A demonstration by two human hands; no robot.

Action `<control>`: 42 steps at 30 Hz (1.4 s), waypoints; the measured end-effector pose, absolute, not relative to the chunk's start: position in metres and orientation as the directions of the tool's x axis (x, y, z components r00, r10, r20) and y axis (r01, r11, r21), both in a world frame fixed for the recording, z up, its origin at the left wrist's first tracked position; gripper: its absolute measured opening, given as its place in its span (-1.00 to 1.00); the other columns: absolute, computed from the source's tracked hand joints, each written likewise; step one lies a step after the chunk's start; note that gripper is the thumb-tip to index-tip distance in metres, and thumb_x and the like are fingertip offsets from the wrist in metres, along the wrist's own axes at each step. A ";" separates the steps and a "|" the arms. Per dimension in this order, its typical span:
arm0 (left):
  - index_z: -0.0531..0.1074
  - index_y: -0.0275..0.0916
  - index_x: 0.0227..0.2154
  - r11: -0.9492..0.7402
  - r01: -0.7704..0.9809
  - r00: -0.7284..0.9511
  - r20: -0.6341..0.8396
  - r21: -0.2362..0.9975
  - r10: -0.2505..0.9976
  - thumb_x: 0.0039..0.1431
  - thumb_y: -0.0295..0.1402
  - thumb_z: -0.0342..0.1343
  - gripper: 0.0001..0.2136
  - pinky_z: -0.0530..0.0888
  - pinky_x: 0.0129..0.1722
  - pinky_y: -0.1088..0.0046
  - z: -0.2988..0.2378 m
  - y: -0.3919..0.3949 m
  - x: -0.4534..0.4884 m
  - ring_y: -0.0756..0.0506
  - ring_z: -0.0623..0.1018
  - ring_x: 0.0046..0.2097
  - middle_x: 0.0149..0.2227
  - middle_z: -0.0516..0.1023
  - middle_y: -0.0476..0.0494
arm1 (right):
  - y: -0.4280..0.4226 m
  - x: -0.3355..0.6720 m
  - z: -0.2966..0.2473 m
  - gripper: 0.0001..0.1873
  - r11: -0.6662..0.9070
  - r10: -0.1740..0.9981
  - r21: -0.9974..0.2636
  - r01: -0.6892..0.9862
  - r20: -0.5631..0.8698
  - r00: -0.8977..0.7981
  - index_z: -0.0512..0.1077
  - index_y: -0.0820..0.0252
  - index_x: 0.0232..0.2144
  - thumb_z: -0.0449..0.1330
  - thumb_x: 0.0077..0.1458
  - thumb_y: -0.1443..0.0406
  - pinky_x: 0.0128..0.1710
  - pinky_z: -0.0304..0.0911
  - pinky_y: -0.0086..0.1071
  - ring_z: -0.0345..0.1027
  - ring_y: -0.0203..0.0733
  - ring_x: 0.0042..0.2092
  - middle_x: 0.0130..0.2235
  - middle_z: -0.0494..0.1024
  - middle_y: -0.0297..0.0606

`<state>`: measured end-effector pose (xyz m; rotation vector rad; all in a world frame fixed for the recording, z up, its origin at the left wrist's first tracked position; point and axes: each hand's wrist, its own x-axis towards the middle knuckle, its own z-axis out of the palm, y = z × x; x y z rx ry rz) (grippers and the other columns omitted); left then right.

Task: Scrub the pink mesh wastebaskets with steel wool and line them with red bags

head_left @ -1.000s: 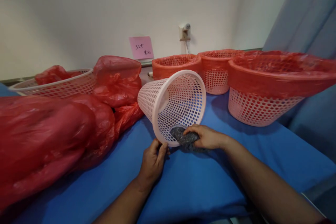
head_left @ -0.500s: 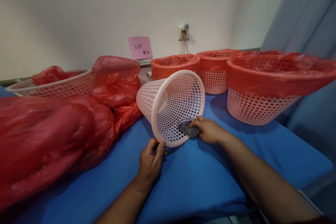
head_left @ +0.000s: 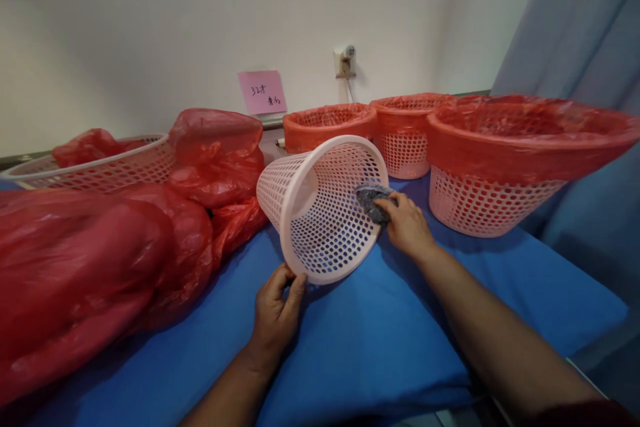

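Note:
A pale pink perforated plastic wastebasket lies tipped on its side on the blue sheet, its mouth toward me. My left hand pinches the lower left of its rim between thumb and fingers. In my right hand is a bunched grey cloth, pressed against the inner right wall just within the rim. The fingers are closed round the cloth, which partly hides them.
Red-lined baskets stand at the back, behind it and to the right. Red plastic bags heap on the left before a white basket. A pink note and a socket are on the wall.
My right hand has moved the cloth up and right along the basket's inner wall. My left hand still grips the rim, and the basket has turned slightly.

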<state>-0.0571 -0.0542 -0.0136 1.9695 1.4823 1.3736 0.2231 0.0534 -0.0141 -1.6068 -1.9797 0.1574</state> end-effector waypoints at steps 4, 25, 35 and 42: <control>0.41 -0.20 -0.47 -0.415 0.536 -0.007 0.495 0.736 0.869 0.34 -0.17 0.07 -0.71 0.51 -0.38 0.46 -0.011 -0.056 -0.057 -0.03 0.51 -0.46 -0.51 0.52 0.00 | 0.049 0.220 -0.014 -0.45 0.292 0.940 -0.353 0.889 0.280 -0.197 0.47 0.04 0.12 0.04 0.15 0.51 0.07 0.23 -0.07 0.32 0.08 0.08 0.14 0.39 -0.03; 0.43 -0.22 -0.44 -0.458 0.568 0.010 0.550 0.684 0.835 0.36 -0.22 0.03 -0.72 0.50 -0.35 0.47 -0.014 -0.056 -0.054 -0.03 0.52 -0.42 -0.46 0.51 -0.02 | 0.045 0.215 -0.014 -0.45 0.265 0.950 -0.362 0.894 0.259 -0.177 0.46 0.08 0.15 0.13 0.11 0.44 0.09 0.26 -0.11 0.36 0.04 0.06 0.11 0.41 -0.02; 0.62 -0.22 -0.24 -0.333 0.599 0.189 0.275 0.728 0.943 0.30 -0.19 0.08 -0.73 0.61 -0.20 0.33 -0.034 -0.047 -0.048 -0.16 0.69 -0.25 -0.26 0.73 -0.15 | 0.029 0.191 -0.028 -0.34 0.555 0.726 -0.723 0.412 0.179 -0.664 0.47 0.02 0.10 0.26 -0.10 0.48 0.12 0.29 -0.28 0.40 -0.15 0.05 0.01 0.52 -0.29; 0.55 -0.26 -0.42 -0.419 0.649 0.072 0.498 0.635 0.864 0.28 -0.20 0.09 -0.72 0.53 -0.38 0.47 -0.012 -0.056 -0.049 -0.06 0.57 -0.46 -0.49 0.61 -0.07 | 0.046 0.222 -0.008 -0.43 0.207 0.928 -0.404 0.891 0.369 -0.048 0.42 0.06 0.19 0.10 0.14 0.45 0.08 0.28 -0.05 0.33 0.10 0.09 0.16 0.36 0.01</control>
